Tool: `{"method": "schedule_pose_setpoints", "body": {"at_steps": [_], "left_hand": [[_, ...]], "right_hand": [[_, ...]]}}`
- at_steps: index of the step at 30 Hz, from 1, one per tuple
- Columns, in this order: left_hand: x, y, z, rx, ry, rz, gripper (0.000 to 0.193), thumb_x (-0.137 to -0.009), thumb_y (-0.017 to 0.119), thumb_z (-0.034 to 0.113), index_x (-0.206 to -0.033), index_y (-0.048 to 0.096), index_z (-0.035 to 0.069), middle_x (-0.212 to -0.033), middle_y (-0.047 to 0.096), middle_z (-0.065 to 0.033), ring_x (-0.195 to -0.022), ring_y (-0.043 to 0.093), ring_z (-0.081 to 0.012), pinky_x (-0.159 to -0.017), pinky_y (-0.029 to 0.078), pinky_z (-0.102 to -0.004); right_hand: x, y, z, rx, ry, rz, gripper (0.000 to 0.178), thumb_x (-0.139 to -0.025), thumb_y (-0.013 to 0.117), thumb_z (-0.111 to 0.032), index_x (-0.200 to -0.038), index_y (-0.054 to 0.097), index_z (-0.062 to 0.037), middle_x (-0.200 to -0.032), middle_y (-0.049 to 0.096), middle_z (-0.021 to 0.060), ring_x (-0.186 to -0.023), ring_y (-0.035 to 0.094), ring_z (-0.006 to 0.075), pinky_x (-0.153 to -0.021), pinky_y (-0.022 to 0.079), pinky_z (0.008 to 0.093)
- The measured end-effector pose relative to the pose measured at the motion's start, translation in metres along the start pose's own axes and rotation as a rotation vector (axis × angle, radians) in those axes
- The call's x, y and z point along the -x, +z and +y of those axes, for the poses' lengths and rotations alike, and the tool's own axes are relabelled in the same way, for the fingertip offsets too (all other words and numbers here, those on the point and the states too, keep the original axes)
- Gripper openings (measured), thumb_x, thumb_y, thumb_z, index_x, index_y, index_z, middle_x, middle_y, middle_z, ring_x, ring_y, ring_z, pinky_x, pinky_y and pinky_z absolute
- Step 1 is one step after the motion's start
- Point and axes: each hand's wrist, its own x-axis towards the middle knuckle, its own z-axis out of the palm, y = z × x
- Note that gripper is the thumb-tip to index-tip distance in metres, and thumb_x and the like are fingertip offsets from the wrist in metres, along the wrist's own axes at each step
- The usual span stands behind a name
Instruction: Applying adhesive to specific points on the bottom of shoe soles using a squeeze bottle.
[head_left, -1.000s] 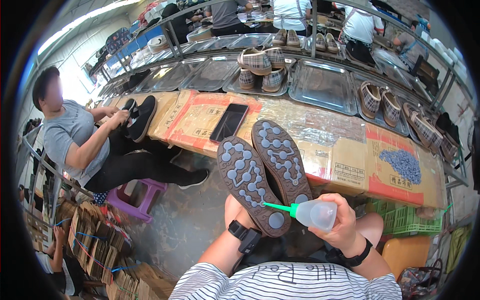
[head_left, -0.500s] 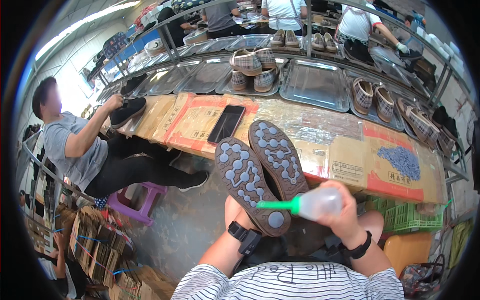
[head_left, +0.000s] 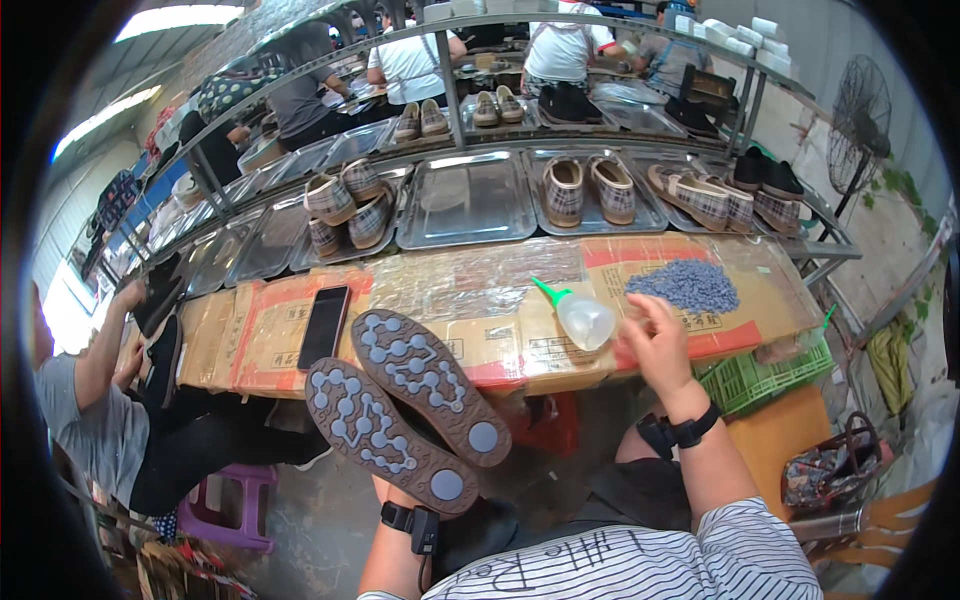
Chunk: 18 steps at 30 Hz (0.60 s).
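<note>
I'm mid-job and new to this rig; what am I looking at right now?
There's no machine: a person works with bare hands, seen from a head-worn camera looking down. Picture left is the person's left; the wide lens bends straight edges. The open right hand is beside a green-nozzled squeeze bottle on the cardboard surface. A smartphone and a heap of small blue pieces lie there too. The left hand is hidden behind two brown-soled shoes, apparently supporting them.

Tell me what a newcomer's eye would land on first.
Likely the two brown shoe soles with blue dots, facing the camera left of centre. Next, the green-tipped bottle on the cardboard-topped table, just left of the right hand. Then the heap of blue-grey bits on the table's right part.
</note>
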Motion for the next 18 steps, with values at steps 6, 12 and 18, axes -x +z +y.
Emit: {"method": "schedule_pose_setpoints", "body": {"at_steps": [6,12,18], "left_hand": [[-0.028,-0.069,-0.004,0.095,-0.173,0.01,0.051,-0.091,0.062,0.038,-0.127,0.052,0.004,-0.126,0.055,-0.0144,-0.119,0.048,-0.0273,-0.101,0.04,-0.0387],[-0.035,-0.057,-0.014,0.088,-0.156,-0.004,0.05,-0.091,0.062,0.038,-0.127,0.052,0.004,-0.125,0.056,-0.0143,-0.119,0.048,-0.0271,-0.101,0.04,-0.0386],[-0.035,-0.048,-0.015,0.07,-0.097,0.024,0.049,-0.091,0.061,0.038,-0.126,0.052,0.005,-0.125,0.056,-0.0143,-0.118,0.049,-0.0269,-0.1,0.041,-0.0385]], "right_hand": [[-0.028,-0.035,0.056,0.386,-0.024,0.026,0.007,-0.075,0.072,-0.004,-0.081,0.07,-0.0043,-0.084,0.06,0.0106,-0.074,0.06,0.0282,-0.064,0.049,0.0372],[-0.047,-0.024,0.059,0.614,-0.193,-0.024,0.007,-0.074,0.074,-0.009,-0.08,0.071,-0.0082,-0.081,0.058,0.0086,-0.085,0.059,0.0286,-0.072,0.048,0.0404],[-0.041,-0.019,0.028,0.533,-0.284,0.031,0.011,-0.079,0.069,-0.006,-0.09,0.066,-0.0052,-0.083,0.06,0.0102,-0.082,0.061,0.0278,-0.071,0.05,0.0374]]}}
